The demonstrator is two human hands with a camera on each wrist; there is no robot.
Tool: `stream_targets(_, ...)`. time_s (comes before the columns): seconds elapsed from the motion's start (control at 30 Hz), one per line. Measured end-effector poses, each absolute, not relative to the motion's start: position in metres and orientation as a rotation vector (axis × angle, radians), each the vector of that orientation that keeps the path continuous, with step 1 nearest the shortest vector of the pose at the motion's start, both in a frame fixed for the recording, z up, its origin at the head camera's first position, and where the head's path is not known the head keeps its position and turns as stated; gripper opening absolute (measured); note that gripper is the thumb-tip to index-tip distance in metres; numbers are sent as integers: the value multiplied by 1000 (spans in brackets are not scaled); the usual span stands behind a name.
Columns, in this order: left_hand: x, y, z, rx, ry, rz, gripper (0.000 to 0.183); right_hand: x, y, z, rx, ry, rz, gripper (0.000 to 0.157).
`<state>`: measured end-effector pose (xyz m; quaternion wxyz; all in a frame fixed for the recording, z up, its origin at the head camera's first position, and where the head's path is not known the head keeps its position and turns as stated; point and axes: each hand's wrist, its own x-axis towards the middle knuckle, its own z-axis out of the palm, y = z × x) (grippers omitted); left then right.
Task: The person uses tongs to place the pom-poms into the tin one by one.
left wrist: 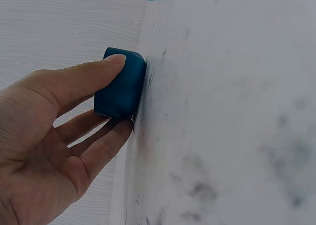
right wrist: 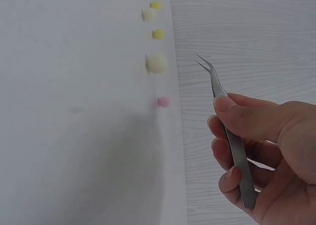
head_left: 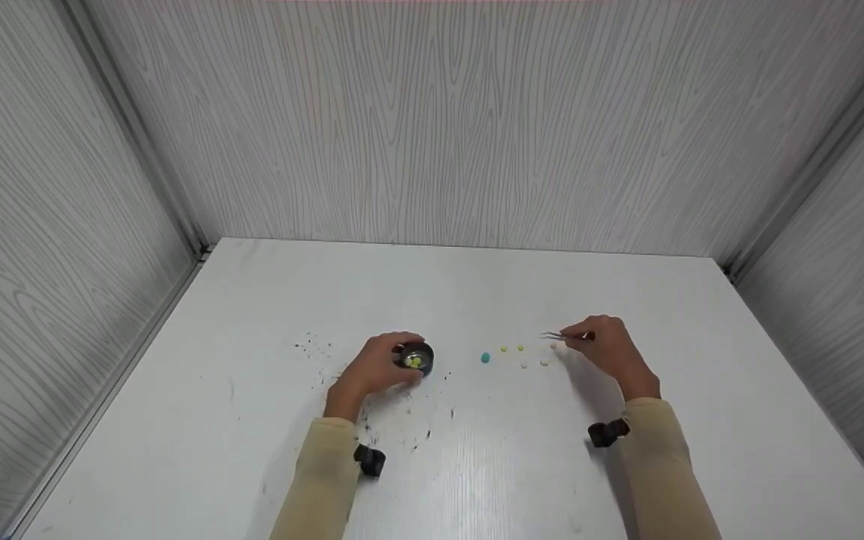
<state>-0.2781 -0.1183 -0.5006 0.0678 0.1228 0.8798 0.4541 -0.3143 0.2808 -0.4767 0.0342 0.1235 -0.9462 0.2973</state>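
Note:
My left hand grips a small round cup by its sides, thumb on one side and fingers on the other. The cup looks blue outside in the left wrist view, and several yellow-green balls lie inside it. In my right hand a pair of metal tweezers with bent tips is pinched between thumb and fingers. The tweezer tips stand slightly apart with nothing between them, above the table. Near them are a pink ball, two cream balls and two yellow balls.
A blue ball lies on the white table between the cup and the yellow balls. Dark specks and smudges mark the table around the left hand. Grey wood-grain panels enclose the back and both sides.

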Motion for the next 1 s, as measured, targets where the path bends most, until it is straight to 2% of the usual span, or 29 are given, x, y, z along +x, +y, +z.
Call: stream_targets(1.0,-279,-119,-500,373,2645,1362,59,-319,301,-483,294,-2977,916,20)
